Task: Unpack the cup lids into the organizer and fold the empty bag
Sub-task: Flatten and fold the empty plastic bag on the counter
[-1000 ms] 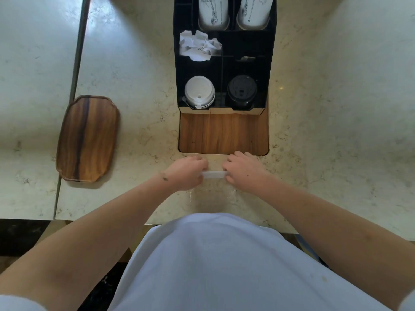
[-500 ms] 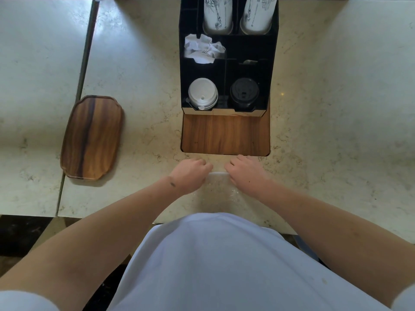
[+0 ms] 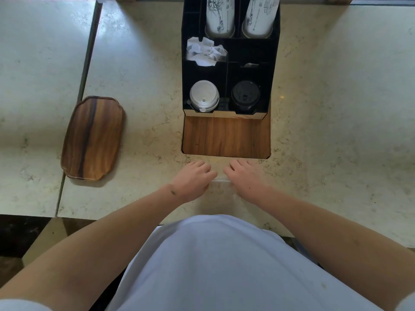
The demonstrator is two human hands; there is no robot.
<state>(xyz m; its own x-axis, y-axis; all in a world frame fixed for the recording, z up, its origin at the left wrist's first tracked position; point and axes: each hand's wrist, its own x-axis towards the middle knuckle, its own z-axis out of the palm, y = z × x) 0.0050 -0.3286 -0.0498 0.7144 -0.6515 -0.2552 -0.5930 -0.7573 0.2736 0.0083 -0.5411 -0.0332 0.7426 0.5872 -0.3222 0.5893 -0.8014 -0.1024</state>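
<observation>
2 hands flatten a clear plastic bag [image 3: 221, 187] on a pale marble worktop [image 3: 336, 108], just near of a black compartmented organizer [image 3: 275, 63].

The left hand [image 3: 194, 178] and right hand [image 3: 244, 176] lie side by side, fingers spread and flat, pressing the nearly invisible bag; neither grips it. White cup lids [image 3: 204, 95] and black cup lids [image 3: 245, 95] already sit in the organizer's 2 near compartments. To fold well, probably press air out toward the edges, align the corners, then crease firmly. An oblong wooden tray [image 3: 93, 138] lies well left.
</observation>
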